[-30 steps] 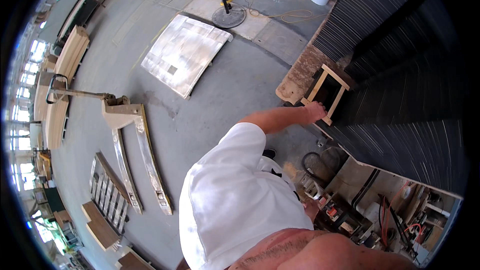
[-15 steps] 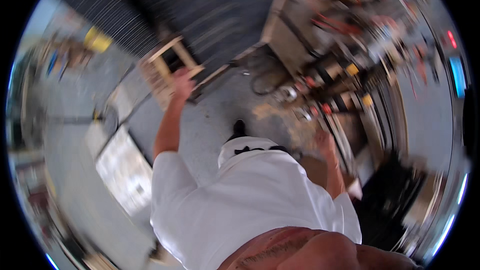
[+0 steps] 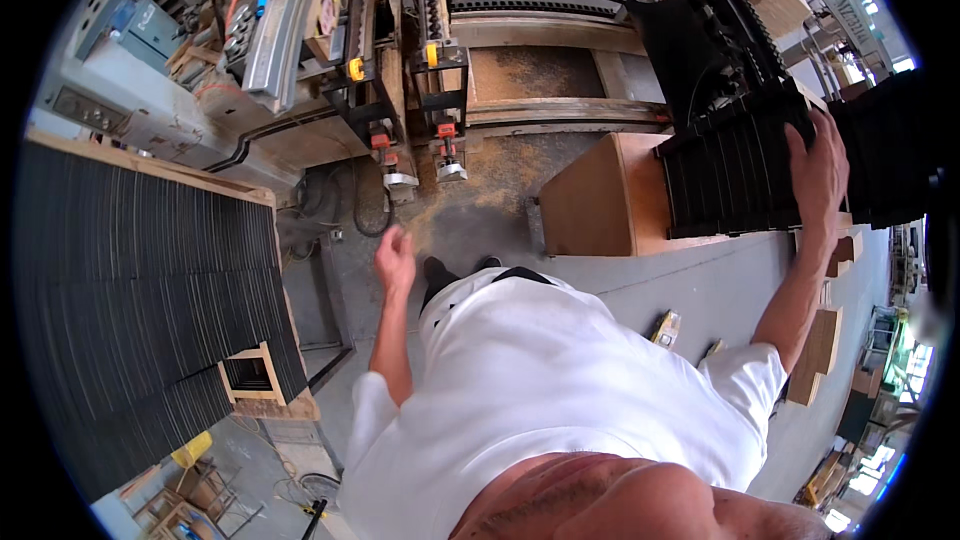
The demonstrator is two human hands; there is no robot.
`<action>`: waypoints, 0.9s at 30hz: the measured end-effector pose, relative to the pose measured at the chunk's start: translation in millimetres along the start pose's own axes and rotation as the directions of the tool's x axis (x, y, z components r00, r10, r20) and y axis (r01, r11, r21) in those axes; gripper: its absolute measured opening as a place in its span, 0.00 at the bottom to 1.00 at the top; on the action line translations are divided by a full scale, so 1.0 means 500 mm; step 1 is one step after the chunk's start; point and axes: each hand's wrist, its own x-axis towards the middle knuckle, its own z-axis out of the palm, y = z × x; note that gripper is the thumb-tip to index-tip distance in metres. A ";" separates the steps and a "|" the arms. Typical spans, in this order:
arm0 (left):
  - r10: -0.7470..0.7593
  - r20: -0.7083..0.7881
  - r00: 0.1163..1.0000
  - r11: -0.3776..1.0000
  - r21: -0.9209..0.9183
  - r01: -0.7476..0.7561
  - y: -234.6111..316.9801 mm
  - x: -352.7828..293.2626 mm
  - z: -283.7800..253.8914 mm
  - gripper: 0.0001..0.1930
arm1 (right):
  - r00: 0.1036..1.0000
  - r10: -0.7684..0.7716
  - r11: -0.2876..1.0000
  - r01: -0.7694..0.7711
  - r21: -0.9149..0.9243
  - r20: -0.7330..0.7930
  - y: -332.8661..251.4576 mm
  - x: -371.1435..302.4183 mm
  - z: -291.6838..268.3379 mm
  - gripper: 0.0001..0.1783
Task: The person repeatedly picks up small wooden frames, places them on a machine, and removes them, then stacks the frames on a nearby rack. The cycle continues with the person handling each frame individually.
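My right hand (image 3: pixel 820 175) lies with fingers outstretched on the top edge of a row of black panels (image 3: pixel 730 165), which rests on a brown wooden block (image 3: pixel 590 200). Before my body, my left hand (image 3: pixel 395 260) hangs in the air, slightly blurred. Its fingers look loosely bent and I see nothing in them. To the left stands a large stack of thin black strips (image 3: pixel 130 290). A small light wooden frame (image 3: pixel 252 377) sits at the near corner of that stack, apart from my left hand.
Ahead is a machine with black rails and red-and-silver clamps (image 3: pixel 400 165), sawdust (image 3: pixel 520 75) lying beneath it. A control box (image 3: pixel 95 105) is at the far left. Wooden boards (image 3: pixel 818 350) stand at the right, and a small yellowish tool (image 3: pixel 666 328) lies on the floor.
My view and body have turned to the right. My left hand has come away from the small wooden frame; my right hand has moved out onto the black panels.
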 end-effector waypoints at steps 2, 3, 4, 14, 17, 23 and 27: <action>0.082 0.099 0.992 0.997 -0.014 -0.081 0.102 0.071 0.045 0.15 | 0.981 0.157 0.985 -0.148 -0.083 0.118 0.105 -0.041 0.040 0.19; 0.130 0.090 0.987 0.991 -0.002 -0.130 0.139 0.113 0.062 0.14 | 0.960 0.236 0.968 -0.219 -0.120 0.153 0.133 -0.058 0.055 0.19; 0.177 0.080 0.981 0.984 0.010 -0.179 0.171 0.160 0.078 0.14 | 0.942 0.256 0.967 -0.248 -0.061 0.217 0.141 -0.063 0.053 0.19; -0.001 0.163 0.987 0.874 -0.480 0.080 0.404 0.747 0.233 0.17 | 0.880 0.403 0.865 -0.456 0.210 0.252 0.220 -0.041 0.101 0.15; -0.191 0.361 0.913 0.590 -0.701 0.401 0.411 0.914 0.295 0.25 | 0.855 0.477 0.840 -0.512 0.182 0.204 0.162 -0.012 0.069 0.13; -0.306 0.360 0.881 0.482 -0.740 0.470 0.406 1.114 0.374 0.21 | 0.914 0.397 0.839 -0.397 0.372 0.083 -0.095 0.096 0.056 0.12; -0.312 0.300 0.901 0.396 -0.821 0.411 0.378 1.121 0.345 0.18 | 0.998 0.020 0.810 -0.050 0.584 0.057 -0.327 0.229 0.146 0.11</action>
